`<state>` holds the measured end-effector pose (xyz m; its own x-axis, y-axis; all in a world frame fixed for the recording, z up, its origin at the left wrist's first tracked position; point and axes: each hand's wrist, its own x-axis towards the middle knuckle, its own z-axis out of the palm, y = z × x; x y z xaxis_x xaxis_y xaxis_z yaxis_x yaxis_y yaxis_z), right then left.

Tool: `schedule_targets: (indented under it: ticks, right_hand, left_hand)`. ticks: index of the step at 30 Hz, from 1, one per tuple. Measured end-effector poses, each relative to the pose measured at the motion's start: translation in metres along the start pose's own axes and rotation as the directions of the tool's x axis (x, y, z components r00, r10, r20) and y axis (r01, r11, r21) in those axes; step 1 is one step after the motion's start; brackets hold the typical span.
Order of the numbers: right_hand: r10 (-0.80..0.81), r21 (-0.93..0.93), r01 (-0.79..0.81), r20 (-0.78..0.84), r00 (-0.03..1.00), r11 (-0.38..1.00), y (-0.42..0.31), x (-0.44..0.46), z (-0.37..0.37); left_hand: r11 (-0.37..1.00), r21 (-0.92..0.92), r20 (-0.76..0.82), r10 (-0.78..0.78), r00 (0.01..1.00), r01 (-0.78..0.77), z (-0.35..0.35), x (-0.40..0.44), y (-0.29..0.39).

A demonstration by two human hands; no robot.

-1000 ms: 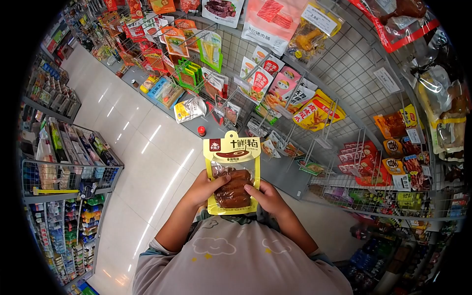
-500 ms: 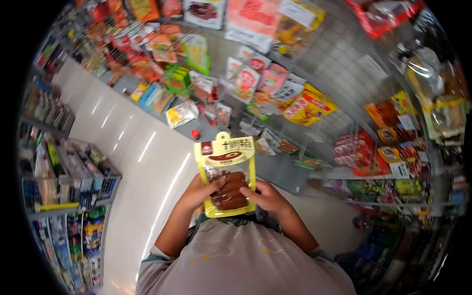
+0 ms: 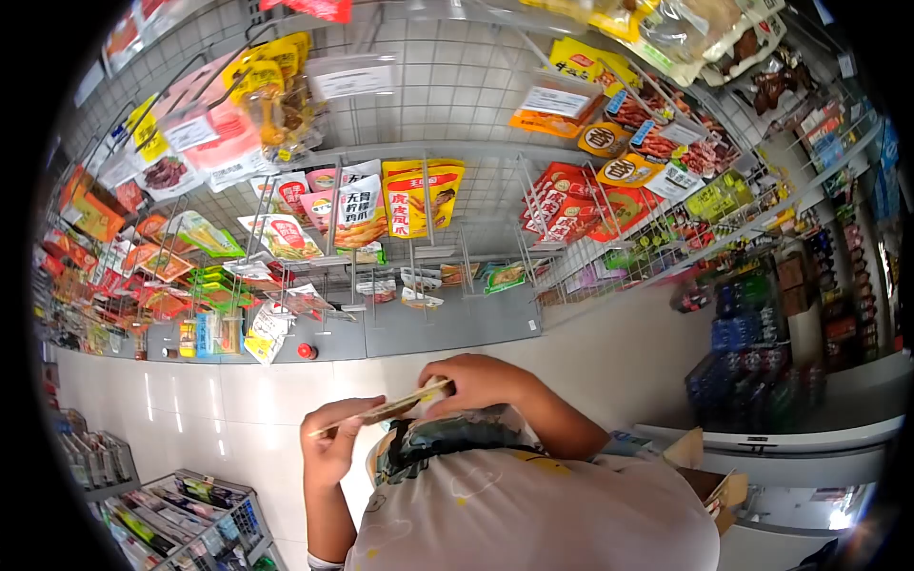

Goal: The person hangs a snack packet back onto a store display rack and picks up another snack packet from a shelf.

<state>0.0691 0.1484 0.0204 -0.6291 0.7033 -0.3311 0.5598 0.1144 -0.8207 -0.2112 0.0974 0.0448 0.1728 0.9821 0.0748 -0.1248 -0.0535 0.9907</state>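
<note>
Head view showed the left hand [image 3: 331, 436] pinching one end of a flat snack packet [image 3: 390, 408], edge-on before the shirt [image 3: 533, 509], the right hand [image 3: 484, 384] gripping its other end; a yellow chicken-feet bag [image 3: 411, 198] hung beyond.

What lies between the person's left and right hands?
A packet, nearly edge-on in the head view, held by the left hand and the right hand.

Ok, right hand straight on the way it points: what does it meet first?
The packet, which the right hand is touching; beyond it, probably the left hand, though depth is hard to judge.
</note>
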Motion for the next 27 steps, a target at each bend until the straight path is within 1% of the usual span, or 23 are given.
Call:
schedule_targets:
  ticks: [1,2,3,5,6,7,8,9,11,12,14,15,17,18,19,21,22,24,25,27]
  right_hand:
    - [0.159,-0.02,-0.158,0.085,0.984,0.987,0.003,-0.013,-0.01]
    - [0.248,-0.086,-0.236,0.165,0.955,0.968,0.025,-0.019,-0.012]
    - [0.236,-0.075,-0.227,0.162,0.958,0.971,0.047,-0.027,-0.014]
    - [0.293,-0.216,-0.261,0.131,0.947,0.941,0.089,-0.047,-0.016]
    - [0.281,-0.214,-0.251,0.126,0.951,0.944,0.107,-0.056,-0.019]
    - [0.314,-0.202,-0.286,0.123,0.941,0.937,0.123,-0.064,-0.023]
    - [0.342,-0.184,-0.316,0.128,0.931,0.931,0.137,-0.07,-0.026]
    - [0.325,-0.174,-0.301,0.136,0.936,0.938,0.147,-0.078,-0.031]
    - [0.348,-0.116,-0.333,0.157,0.924,0.936,0.165,-0.096,-0.043]
    - [0.331,-0.105,-0.317,0.169,0.928,0.943,0.176,-0.105,-0.048]
    - [0.337,-0.053,-0.332,0.132,0.932,0.942,0.202,-0.125,-0.06]
    - [0.318,-0.047,-0.314,0.139,0.938,0.948,0.22,-0.134,-0.066]
    - [0.306,0.017,-0.309,0.084,0.948,0.951,0.252,-0.153,-0.074]
    - [0.322,0.059,-0.326,0.078,0.944,0.943,0.263,-0.162,-0.08]
    - [0.311,0.063,-0.317,0.092,0.946,0.946,0.271,-0.172,-0.085]
    - [0.358,0.136,-0.358,0.024,0.933,0.924,0.281,-0.187,-0.096]
    - [0.382,0.136,-0.386,0.059,0.922,0.912,0.279,-0.192,-0.105]
    - [0.366,0.125,-0.372,0.073,0.928,0.92,0.285,-0.199,-0.113]
    - [0.353,0.122,-0.361,0.081,0.932,0.924,0.287,-0.203,-0.114]
    - [0.34,0.128,-0.348,0.082,0.937,0.929,0.288,-0.205,-0.118]
  left_hand:
    - [0.995,0.067,0.043,0.072,0.996,-0.075,0.012,0.006,-0.002]
    - [0.979,0.169,0.077,0.099,0.992,-0.111,0.02,0.013,-0.006]
    - [0.952,0.269,0.113,0.123,0.986,-0.15,0.029,0.021,-0.009]
    - [0.912,0.393,0.11,0.083,0.99,-0.12,0.062,0.041,-0.006]
    - [0.919,0.388,0.095,0.033,0.995,-0.067,0.076,0.051,-0.019]
    - [0.925,0.381,0.076,-0.018,0.997,-0.012,0.091,0.06,-0.034]
    - [0.919,0.394,0.089,-0.033,0.995,-0.005,0.107,0.072,-0.042]
    - [0.911,0.412,0.083,-0.038,0.996,0.001,0.119,0.083,-0.06]
    - [0.939,0.336,0.091,-0.108,0.99,0.072,0.142,0.106,-0.108]
    - [0.932,0.354,0.08,-0.117,0.99,0.082,0.153,0.117,-0.126]
    - [0.951,0.212,0.038,-0.238,0.97,0.225,0.177,0.146,-0.159]
    - [0.947,0.229,0.025,-0.238,0.971,0.226,0.184,0.16,-0.175]
    - [0.936,0.284,0.066,-0.233,0.97,0.206,0.191,0.18,-0.2]
    - [0.945,0.242,0.046,-0.238,0.97,0.22,0.201,0.188,-0.199]
    - [0.917,0.32,0.026,-0.26,0.965,0.238,0.206,0.194,-0.195]
    - [0.926,0.301,0.036,-0.252,0.967,0.23,0.221,0.2,-0.182]
    - [0.926,0.3,0.026,-0.249,0.968,0.23,0.227,0.205,-0.178]
    - [0.939,0.248,0.067,-0.261,0.963,0.237,0.233,0.21,-0.174]
    - [0.938,0.246,0.059,-0.264,0.963,0.242,0.235,0.212,-0.175]
    - [0.938,0.237,0.109,-0.284,0.952,0.253,0.239,0.219,-0.177]
